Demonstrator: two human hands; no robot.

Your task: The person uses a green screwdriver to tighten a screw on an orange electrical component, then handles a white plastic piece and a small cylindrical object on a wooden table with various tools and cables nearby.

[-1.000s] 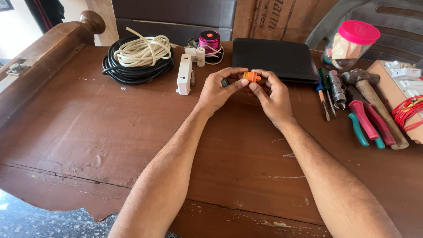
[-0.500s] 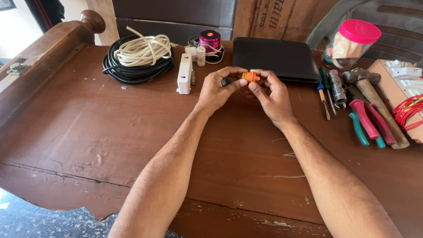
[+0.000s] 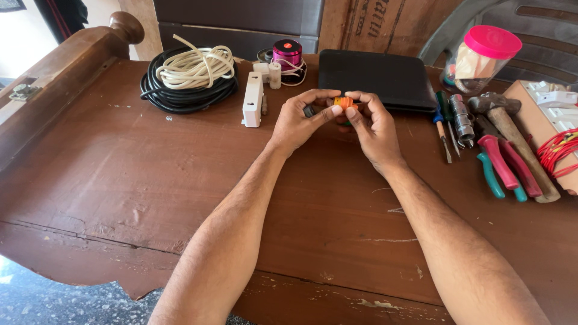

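Small orange plastic part [image 3: 343,102] with a dark end piece, pinched just above frame centre between fingertips of left hand [image 3: 298,120] and right hand [image 3: 373,126] over the brown wooden table [image 3: 120,180]; probably light, rigid, easily dropped; best gripped by its sides.

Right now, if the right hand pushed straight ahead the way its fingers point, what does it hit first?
Beyond the orange part it pinches, the right hand would probably meet the black case first; depth is unclear.

I'm looking at a home electrical workbench. Cable coils [image 3: 188,78], a hammer [image 3: 509,138], pliers [image 3: 503,165] and screwdrivers [image 3: 444,123] are lying on a worn wooden table [image 3: 120,180].
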